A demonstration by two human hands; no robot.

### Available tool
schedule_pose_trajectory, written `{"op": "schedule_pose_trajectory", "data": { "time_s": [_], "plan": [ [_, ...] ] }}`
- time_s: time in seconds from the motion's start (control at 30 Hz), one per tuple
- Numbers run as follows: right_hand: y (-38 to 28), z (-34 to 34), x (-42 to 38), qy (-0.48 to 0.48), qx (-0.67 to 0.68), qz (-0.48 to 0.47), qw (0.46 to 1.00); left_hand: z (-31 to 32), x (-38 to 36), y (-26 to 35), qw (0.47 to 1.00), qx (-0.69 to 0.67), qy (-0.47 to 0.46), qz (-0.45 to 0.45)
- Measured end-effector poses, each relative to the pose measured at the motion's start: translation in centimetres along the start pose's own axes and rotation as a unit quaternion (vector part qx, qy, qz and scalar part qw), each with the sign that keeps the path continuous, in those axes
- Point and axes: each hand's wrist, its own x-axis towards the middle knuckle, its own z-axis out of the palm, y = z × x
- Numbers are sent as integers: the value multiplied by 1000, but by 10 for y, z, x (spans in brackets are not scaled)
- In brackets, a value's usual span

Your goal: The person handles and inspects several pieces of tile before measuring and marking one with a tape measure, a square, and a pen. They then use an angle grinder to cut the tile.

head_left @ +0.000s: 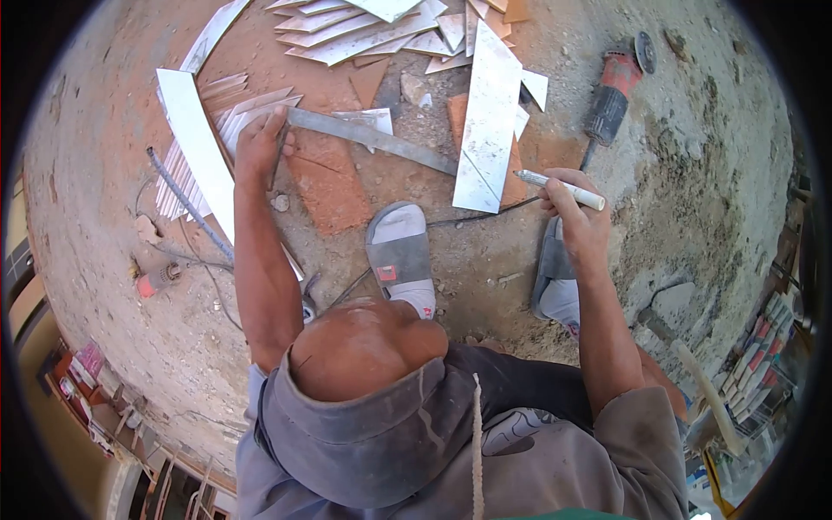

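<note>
My left hand (pixel 262 146) is closed around one end of a metal square (pixel 373 139). The square's long blade reaches right, and its tip meets the lower left edge of a white tile strip (pixel 487 117). A dark slanting line crosses the lower end of that strip, which lies over a reddish brick. In my right hand (pixel 579 215) is a white marker pen (pixel 563 189), held between the fingers just right of the strip. The pen's tip points left and is apart from the tile.
An angle grinder (pixel 614 97) lies at the upper right, its cable (pixel 485 214) running past my feet. Stacked tile strips (pixel 347 30) lie at the top, and more (pixel 178 178) at the left. A brick (pixel 328 186) sits between my arms. Another red tool (pixel 158 279) lies lower left.
</note>
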Motion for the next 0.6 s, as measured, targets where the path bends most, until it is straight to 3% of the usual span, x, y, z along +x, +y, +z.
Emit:
{"op": "schedule_pose_trajectory", "data": {
  "time_s": [0.13,0.2,0.23,0.3,0.47,0.53,0.6],
  "plan": [
    [0,0,2,20,-42,-6,999,-7,9,-5,995,91,-36,-21],
    [4,-6,8,39,-85,-19,995,-5,13,-14,960,249,72,107],
    [8,-8,16,89,-135,-21,987,-1,15,-16,962,241,67,113],
    [9,-9,39,151,-242,-54,957,2,14,-21,935,219,190,206],
    [19,5,124,59,-297,-72,950,28,-13,-7,934,194,235,188],
    [27,16,147,37,-442,-77,893,34,-23,-9,936,176,246,182],
    [32,22,160,28,-486,-90,869,37,-31,-13,933,163,237,215]
  ]
}}
